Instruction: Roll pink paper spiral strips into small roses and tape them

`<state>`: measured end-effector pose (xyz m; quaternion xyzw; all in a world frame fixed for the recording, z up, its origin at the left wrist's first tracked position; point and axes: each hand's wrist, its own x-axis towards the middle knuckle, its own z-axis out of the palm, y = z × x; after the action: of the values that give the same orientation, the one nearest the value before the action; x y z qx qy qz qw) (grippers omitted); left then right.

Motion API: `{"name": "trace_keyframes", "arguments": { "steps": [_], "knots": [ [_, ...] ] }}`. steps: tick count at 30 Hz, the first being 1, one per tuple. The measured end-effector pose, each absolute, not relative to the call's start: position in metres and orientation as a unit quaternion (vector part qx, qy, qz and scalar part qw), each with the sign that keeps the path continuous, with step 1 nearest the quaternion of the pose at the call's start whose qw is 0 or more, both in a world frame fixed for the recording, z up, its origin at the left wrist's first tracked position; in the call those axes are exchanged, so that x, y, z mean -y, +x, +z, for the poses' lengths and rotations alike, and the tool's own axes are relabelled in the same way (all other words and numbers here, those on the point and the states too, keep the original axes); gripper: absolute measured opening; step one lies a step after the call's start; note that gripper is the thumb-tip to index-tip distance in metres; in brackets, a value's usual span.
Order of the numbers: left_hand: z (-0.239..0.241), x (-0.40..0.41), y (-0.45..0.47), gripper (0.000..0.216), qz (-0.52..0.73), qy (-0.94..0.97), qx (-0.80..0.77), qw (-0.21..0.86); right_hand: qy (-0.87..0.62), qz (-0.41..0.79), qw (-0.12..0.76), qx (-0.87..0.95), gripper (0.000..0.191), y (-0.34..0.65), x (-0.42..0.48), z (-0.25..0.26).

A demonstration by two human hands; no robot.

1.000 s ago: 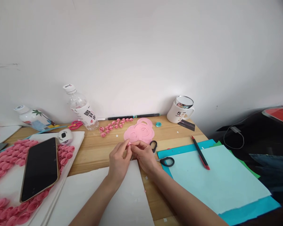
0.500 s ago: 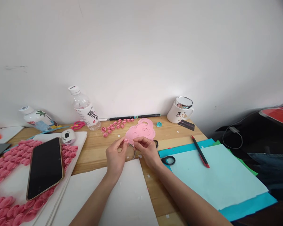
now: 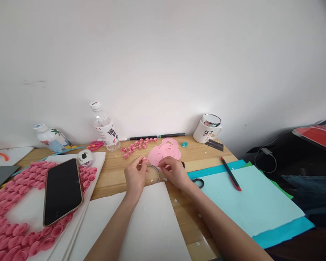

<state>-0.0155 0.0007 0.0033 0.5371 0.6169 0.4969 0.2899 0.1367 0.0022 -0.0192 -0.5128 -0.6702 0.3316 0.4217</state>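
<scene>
Between the thumb and fingers of my left hand (image 3: pixel 135 178) is a small pink rolled paper flower (image 3: pixel 144 160). My right hand (image 3: pixel 176 173) is a short way to the right, its fingers pinched together; what they hold, if anything, is too small to make out. Just beyond it lie overlapping pink paper spirals (image 3: pixel 165 150). A grey ring (image 3: pixel 158 176), perhaps a tape roll, rests on the table between the hands, partly covered. Several finished pink paper flowers (image 3: pixel 137 144) sit behind the left hand, and one teal paper coil (image 3: pixel 184 144) lies at the right.
At left, a phone (image 3: pixel 63 190) lies on a white board with pink flowers (image 3: pixel 12 197). Two bottles (image 3: pixel 107 132) and a mug (image 3: pixel 206 130) stand by the wall. Pale blue paper (image 3: pixel 247 199) carries a pen (image 3: pixel 230 174); black-handled scissors (image 3: pixel 199 182) are partly hidden. White paper (image 3: pixel 149 221) lies under my forearms.
My hands have moved apart, the left still pinching the small pink flower. The view has turned slightly left, so most things appear further right.
</scene>
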Motion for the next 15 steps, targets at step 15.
{"name": "trace_keyframes", "arguments": {
  "steps": [15],
  "knots": [
    [-0.004,0.004,-0.009,0.021,0.411,0.677,-0.574,0.206,-0.507,0.312,0.405,0.694,0.007,0.135,0.003,-0.016]
  ]
}}
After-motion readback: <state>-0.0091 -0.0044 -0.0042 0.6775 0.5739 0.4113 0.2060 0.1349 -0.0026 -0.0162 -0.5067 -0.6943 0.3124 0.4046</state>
